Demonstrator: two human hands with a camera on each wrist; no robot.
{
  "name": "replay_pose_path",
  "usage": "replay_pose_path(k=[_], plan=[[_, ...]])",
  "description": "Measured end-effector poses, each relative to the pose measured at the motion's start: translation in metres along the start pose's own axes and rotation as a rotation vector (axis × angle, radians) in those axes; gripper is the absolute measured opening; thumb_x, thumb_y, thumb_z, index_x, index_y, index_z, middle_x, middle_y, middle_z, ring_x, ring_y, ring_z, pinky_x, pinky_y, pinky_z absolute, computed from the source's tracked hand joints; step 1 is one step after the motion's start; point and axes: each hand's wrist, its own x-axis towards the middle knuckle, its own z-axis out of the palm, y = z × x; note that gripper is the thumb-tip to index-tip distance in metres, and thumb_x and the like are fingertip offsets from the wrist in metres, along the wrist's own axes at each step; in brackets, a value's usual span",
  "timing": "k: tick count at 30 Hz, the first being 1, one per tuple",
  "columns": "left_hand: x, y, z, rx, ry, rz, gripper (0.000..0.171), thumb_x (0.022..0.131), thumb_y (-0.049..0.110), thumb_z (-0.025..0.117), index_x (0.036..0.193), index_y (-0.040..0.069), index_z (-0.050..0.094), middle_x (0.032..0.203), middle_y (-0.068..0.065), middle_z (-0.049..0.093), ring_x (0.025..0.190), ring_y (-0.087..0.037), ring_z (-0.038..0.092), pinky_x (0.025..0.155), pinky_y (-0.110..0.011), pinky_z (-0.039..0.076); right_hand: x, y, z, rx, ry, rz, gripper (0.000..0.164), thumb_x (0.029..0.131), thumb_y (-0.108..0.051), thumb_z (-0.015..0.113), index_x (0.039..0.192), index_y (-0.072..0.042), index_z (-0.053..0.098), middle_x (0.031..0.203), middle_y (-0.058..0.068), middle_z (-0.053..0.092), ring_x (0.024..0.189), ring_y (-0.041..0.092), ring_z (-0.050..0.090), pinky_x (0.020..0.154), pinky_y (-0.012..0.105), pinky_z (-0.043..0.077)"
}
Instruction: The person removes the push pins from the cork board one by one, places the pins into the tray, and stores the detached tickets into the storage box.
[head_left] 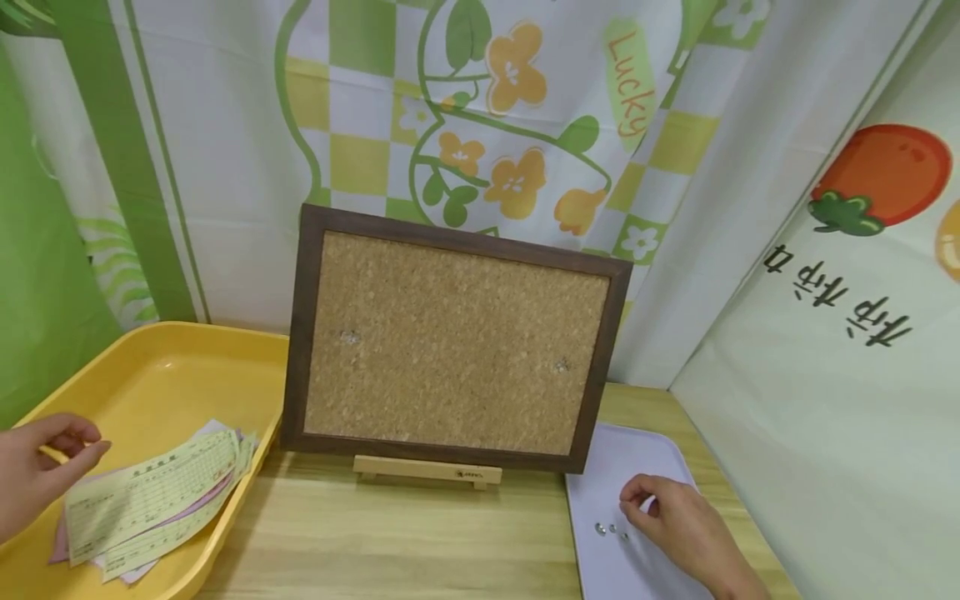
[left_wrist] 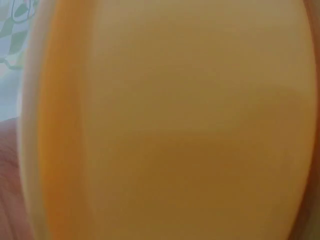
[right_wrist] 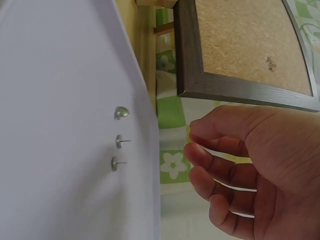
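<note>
My left hand hovers over the left side of the yellow tray, fingers loosely bent and nothing seen in them. Beside it in the tray lies a loose pile of pale green and pink printed paper slips. On the right, my right hand hangs above a pale lavender tray. Its thumb and fingers are relaxed and bent, with no object visible between them in the right wrist view. Close to its fingertips are three metal thumbtacks on that tray, two with their points showing.
A cork board in a dark wooden frame leans on a small wooden stand between the trays. Small silvery pieces sit on the cork at left and right. Behind hangs a patterned curtain.
</note>
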Motion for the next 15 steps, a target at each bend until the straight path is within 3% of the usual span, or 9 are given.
replay_pose_path(k=[2,5,9,11,15], plan=[[0.002,0.012,0.000,0.080,-0.026,0.005,0.012,0.091,-0.006,0.069,0.082,-0.007,0.062,0.069,0.012,0.056,0.057,0.010,0.045,0.047,-0.013,0.038,0.001,-0.003,-0.001,-0.006,0.021,-0.013,0.020,0.086,-0.009,0.078,0.084,-0.027,0.070,0.078,-0.022,0.061,0.066,-0.003,0.052,0.061,0.025,0.047],[0.006,0.033,0.000,0.198,-0.093,0.027,0.011,0.092,0.001,0.072,0.087,-0.006,0.065,0.071,-0.002,0.061,0.055,0.003,0.050,0.047,-0.018,0.041,0.002,-0.008,-0.002,0.002,0.048,-0.050,0.015,0.088,-0.013,0.079,0.089,-0.026,0.072,0.083,-0.021,0.065,0.069,-0.005,0.055,0.063,0.026,0.049],[0.008,0.063,0.004,0.317,-0.152,0.127,0.019,0.090,0.013,0.077,0.099,-0.002,0.069,0.082,-0.010,0.070,0.058,-0.013,0.060,0.046,-0.027,0.044,-0.001,-0.017,-0.005,0.022,0.089,-0.102,0.015,0.090,-0.018,0.081,0.102,-0.025,0.074,0.095,-0.016,0.071,0.076,-0.003,0.062,0.062,0.025,0.049],[0.006,0.077,0.008,0.325,-0.153,0.190,0.027,0.090,0.017,0.078,0.109,0.001,0.069,0.091,-0.016,0.073,0.053,-0.012,0.057,0.044,-0.028,0.042,-0.002,-0.023,-0.006,0.028,0.116,-0.126,0.021,0.090,-0.019,0.082,0.108,-0.024,0.074,0.101,-0.015,0.072,0.081,0.000,0.064,0.062,0.025,0.050],[0.001,0.101,0.017,0.288,-0.129,0.314,0.048,0.088,0.027,0.081,0.129,0.007,0.066,0.114,-0.018,0.072,0.069,-0.019,0.068,0.056,-0.044,0.052,-0.004,-0.035,-0.007,0.023,0.136,-0.149,0.028,0.090,-0.022,0.082,0.117,-0.023,0.074,0.108,-0.014,0.072,0.087,0.004,0.065,0.065,0.027,0.053]])
